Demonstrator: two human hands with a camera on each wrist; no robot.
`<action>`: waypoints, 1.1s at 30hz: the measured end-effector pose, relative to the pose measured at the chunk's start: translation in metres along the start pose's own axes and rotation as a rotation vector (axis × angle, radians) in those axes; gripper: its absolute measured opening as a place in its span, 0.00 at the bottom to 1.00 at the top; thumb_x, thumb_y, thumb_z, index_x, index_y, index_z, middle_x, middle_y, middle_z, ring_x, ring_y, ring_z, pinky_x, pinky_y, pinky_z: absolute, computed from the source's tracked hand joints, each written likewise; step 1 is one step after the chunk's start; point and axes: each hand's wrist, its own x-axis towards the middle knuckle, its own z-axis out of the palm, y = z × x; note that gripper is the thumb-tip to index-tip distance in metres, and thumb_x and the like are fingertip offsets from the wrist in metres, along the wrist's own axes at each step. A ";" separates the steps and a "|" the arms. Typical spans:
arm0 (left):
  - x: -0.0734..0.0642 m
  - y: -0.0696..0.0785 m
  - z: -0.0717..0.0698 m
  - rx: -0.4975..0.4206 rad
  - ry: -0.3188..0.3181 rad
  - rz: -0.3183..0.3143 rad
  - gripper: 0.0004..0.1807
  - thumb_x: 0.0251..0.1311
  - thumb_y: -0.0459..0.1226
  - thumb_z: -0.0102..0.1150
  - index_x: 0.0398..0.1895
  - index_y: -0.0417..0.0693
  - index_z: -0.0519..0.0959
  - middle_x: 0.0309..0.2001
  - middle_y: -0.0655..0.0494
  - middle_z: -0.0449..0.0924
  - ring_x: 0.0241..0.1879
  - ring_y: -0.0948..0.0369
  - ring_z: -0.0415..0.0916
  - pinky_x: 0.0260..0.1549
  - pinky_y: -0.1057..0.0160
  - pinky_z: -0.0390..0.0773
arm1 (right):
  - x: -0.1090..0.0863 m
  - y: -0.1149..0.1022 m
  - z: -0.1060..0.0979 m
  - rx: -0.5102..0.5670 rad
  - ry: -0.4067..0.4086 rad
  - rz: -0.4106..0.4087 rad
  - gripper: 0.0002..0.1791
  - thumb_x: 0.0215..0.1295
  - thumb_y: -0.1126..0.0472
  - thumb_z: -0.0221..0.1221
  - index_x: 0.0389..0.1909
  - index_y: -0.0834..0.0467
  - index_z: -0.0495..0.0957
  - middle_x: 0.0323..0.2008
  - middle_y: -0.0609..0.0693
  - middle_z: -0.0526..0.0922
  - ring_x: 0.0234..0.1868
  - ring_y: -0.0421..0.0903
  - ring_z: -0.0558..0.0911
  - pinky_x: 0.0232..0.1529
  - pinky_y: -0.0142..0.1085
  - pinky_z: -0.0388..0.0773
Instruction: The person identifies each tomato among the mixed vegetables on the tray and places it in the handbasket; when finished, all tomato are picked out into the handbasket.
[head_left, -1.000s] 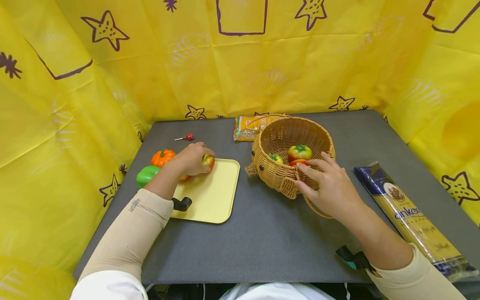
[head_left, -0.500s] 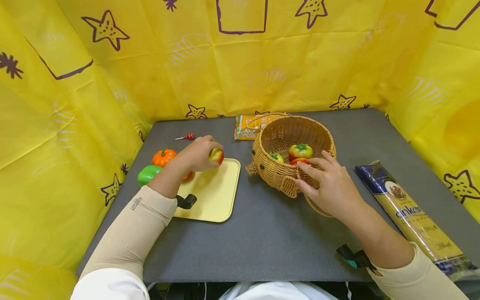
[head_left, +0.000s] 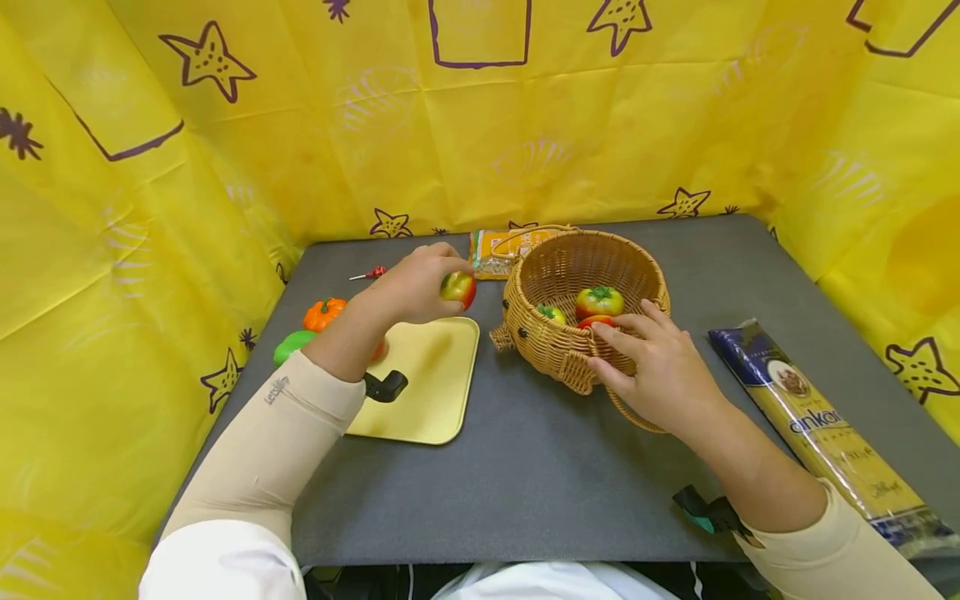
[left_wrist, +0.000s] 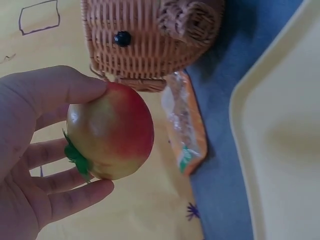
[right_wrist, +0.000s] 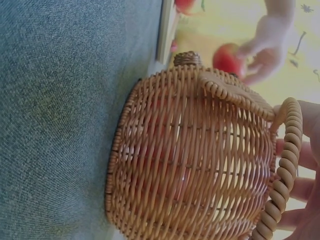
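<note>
In the head view my left hand (head_left: 423, 287) holds a red-and-yellow tomato (head_left: 459, 288) above the far edge of the yellow tray (head_left: 420, 392). The left wrist view shows thumb and fingers around the tomato (left_wrist: 112, 132), its green leafy top toward the palm. My right hand (head_left: 660, 375) grips the near rim of a wicker basket (head_left: 555, 354), fingers over the rim and thumb outside. Inside the basket lie a red-and-green tomato (head_left: 599, 302), another greenish one (head_left: 552, 314) and a red thing (head_left: 596, 322), partly hidden by rim and fingers.
An orange pumpkin (head_left: 324, 314) and a green pepper (head_left: 291, 346) sit left of the tray, partly behind my left arm. A lollipop (head_left: 370, 273) lies farther back. An orange-and-clear food bag (head_left: 491, 254) is behind the basket; a long pasta pack (head_left: 817, 425) lies at right.
My left hand has lifted the tomato from over the tray and carried it up and right toward the basket. My right hand has stayed at the basket rim.
</note>
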 end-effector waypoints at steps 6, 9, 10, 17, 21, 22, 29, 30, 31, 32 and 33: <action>0.011 0.018 -0.016 0.012 0.044 0.067 0.26 0.59 0.40 0.65 0.64 0.51 0.80 0.59 0.45 0.74 0.55 0.48 0.71 0.44 0.55 0.77 | 0.001 0.000 0.000 -0.003 -0.012 0.005 0.24 0.63 0.49 0.69 0.58 0.54 0.85 0.56 0.60 0.83 0.71 0.71 0.66 0.49 0.81 0.67; 0.015 0.030 -0.024 -0.010 0.054 0.089 0.27 0.60 0.41 0.66 0.65 0.51 0.79 0.59 0.46 0.74 0.53 0.50 0.72 0.41 0.57 0.77 | 0.001 0.000 -0.001 -0.003 -0.025 0.012 0.24 0.64 0.48 0.69 0.58 0.54 0.85 0.57 0.60 0.83 0.71 0.70 0.66 0.49 0.80 0.67; 0.017 0.034 -0.026 -0.009 0.057 0.090 0.28 0.60 0.41 0.66 0.66 0.52 0.79 0.59 0.47 0.74 0.53 0.51 0.71 0.41 0.58 0.77 | 0.001 0.000 -0.001 -0.003 -0.029 0.015 0.24 0.64 0.48 0.68 0.58 0.54 0.85 0.57 0.60 0.83 0.72 0.70 0.66 0.49 0.80 0.67; 0.030 0.061 -0.036 0.016 0.054 0.106 0.29 0.62 0.46 0.67 0.68 0.56 0.77 0.62 0.50 0.72 0.56 0.52 0.69 0.46 0.57 0.76 | 0.001 0.002 -0.002 -0.001 -0.042 0.025 0.25 0.64 0.47 0.68 0.59 0.54 0.84 0.57 0.60 0.82 0.72 0.71 0.65 0.50 0.81 0.66; 0.036 0.071 -0.035 0.023 0.044 0.115 0.30 0.63 0.47 0.67 0.69 0.57 0.76 0.62 0.51 0.72 0.57 0.52 0.69 0.48 0.58 0.77 | 0.001 0.002 -0.001 -0.002 -0.040 0.024 0.25 0.64 0.47 0.68 0.59 0.54 0.85 0.57 0.60 0.82 0.72 0.71 0.66 0.49 0.81 0.66; 0.038 0.073 -0.034 0.021 0.040 0.119 0.30 0.63 0.47 0.66 0.69 0.57 0.76 0.63 0.51 0.72 0.58 0.52 0.69 0.49 0.58 0.77 | 0.001 0.001 -0.001 -0.002 -0.040 0.025 0.24 0.64 0.47 0.68 0.58 0.54 0.85 0.57 0.60 0.82 0.72 0.71 0.66 0.49 0.81 0.66; 0.053 0.087 -0.025 0.042 0.003 0.171 0.31 0.64 0.46 0.66 0.70 0.55 0.75 0.62 0.51 0.72 0.59 0.53 0.70 0.54 0.57 0.75 | 0.001 0.001 -0.002 0.000 -0.043 0.027 0.25 0.64 0.47 0.68 0.59 0.53 0.85 0.58 0.60 0.82 0.72 0.71 0.66 0.50 0.81 0.66; 0.055 0.089 -0.023 0.044 -0.007 0.175 0.31 0.64 0.46 0.66 0.70 0.55 0.74 0.63 0.51 0.72 0.59 0.53 0.70 0.55 0.57 0.74 | 0.001 0.001 -0.002 -0.001 -0.044 0.027 0.25 0.64 0.47 0.68 0.59 0.53 0.85 0.58 0.60 0.82 0.72 0.71 0.66 0.50 0.81 0.66; 0.057 0.091 -0.020 0.041 -0.018 0.175 0.31 0.64 0.46 0.66 0.70 0.55 0.74 0.63 0.51 0.71 0.60 0.53 0.70 0.54 0.57 0.75 | 0.001 0.001 -0.002 -0.001 -0.044 0.028 0.24 0.64 0.47 0.68 0.59 0.53 0.85 0.58 0.60 0.82 0.72 0.71 0.66 0.50 0.81 0.66; 0.059 0.092 -0.018 0.039 -0.030 0.174 0.31 0.64 0.46 0.66 0.70 0.55 0.74 0.63 0.51 0.71 0.60 0.53 0.70 0.54 0.57 0.75 | 0.001 0.001 -0.001 -0.001 -0.046 0.029 0.24 0.64 0.47 0.68 0.59 0.53 0.85 0.58 0.60 0.82 0.72 0.71 0.66 0.50 0.81 0.66; 0.060 0.094 -0.016 0.036 -0.043 0.169 0.31 0.64 0.46 0.66 0.70 0.55 0.74 0.64 0.51 0.71 0.60 0.53 0.69 0.53 0.58 0.76 | 0.001 0.001 -0.001 -0.001 -0.048 0.031 0.25 0.64 0.47 0.68 0.59 0.53 0.85 0.58 0.60 0.82 0.72 0.71 0.65 0.50 0.81 0.66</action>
